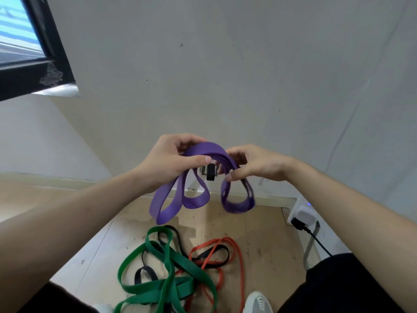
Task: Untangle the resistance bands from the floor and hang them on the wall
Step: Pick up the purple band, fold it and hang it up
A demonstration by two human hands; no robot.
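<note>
While both hands close their grip on it, left hand (168,159) and right hand (255,163), purple band (203,152) arches 9-to-3, loops hanging toward 6; green band (167,267) tangled on floor (266,245).

Looped purple band (204,154) aloft; green (167,267), orange (239,256), black (212,254) bands tangled on floor.

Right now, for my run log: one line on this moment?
left hand: holds purple band | right hand: holds it | green band: floor, tangled

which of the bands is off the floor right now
The purple band, held by both hands; the green, red and black bands lie tangled on the floor.
</note>
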